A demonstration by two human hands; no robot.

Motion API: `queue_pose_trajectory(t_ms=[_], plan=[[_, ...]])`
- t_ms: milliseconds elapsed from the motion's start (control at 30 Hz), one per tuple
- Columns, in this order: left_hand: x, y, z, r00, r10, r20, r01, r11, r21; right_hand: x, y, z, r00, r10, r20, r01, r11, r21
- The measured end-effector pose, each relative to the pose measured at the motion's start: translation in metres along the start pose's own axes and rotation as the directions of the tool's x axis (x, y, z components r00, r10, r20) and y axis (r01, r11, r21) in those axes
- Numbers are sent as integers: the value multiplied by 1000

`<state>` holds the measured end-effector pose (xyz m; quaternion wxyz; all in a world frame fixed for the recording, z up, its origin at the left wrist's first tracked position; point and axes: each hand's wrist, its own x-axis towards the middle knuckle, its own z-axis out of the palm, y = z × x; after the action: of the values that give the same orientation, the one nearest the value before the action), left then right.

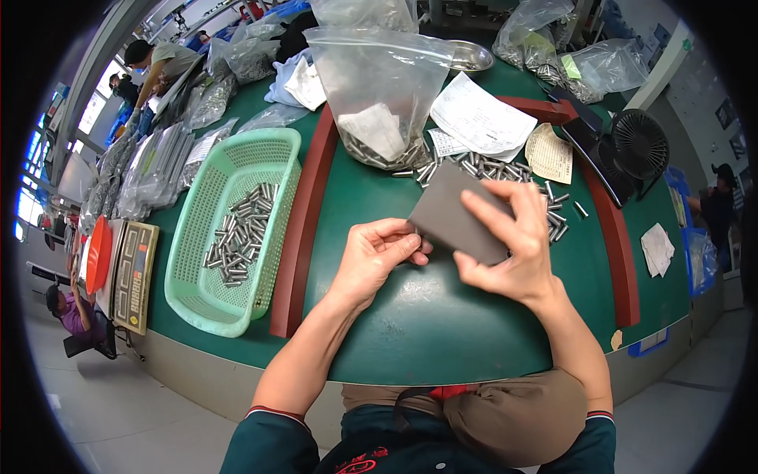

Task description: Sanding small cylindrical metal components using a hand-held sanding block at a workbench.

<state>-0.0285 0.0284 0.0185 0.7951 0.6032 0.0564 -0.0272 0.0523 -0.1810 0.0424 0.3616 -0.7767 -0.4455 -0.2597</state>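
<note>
Head-worn fisheye, close above green bench (442, 336), facing down, forward.

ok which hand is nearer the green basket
Left. The left hand is right of the green basket, across the red rail; the right hand is farther right, holding a grey pad.

Bright, even light fills the scene, with windows (92, 112) beyond the left edge of the table (450, 340) burning out to white and a pale sheen toward its front edge. Glare streaks the clear bag (387, 79) near the far edge, the pins (246, 229) glint, and shadows are soft. The middle is mostly sharp, though the block (452, 207) looks slightly smeared; straight edges bow outward, and black fills the picture's corners.
</note>
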Motion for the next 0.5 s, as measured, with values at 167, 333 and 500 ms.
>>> queue_pose_trajectory(t_ms=[167, 333, 500], plan=[[-2, 2, 0, 999, -5, 32, 5, 1000, -26, 1, 8, -3, 987, 96, -129, -128, 955, -267], [0, 0, -1, 996, -35, 79, 40, 997, -62, -4, 2, 6, 996, 89, -20, -91, 982, -168], [0, -2, -3, 996, -56, 76, 63, 993, -95, 0, -7, 2, 999, 25, 25, -24, 999, -37]])
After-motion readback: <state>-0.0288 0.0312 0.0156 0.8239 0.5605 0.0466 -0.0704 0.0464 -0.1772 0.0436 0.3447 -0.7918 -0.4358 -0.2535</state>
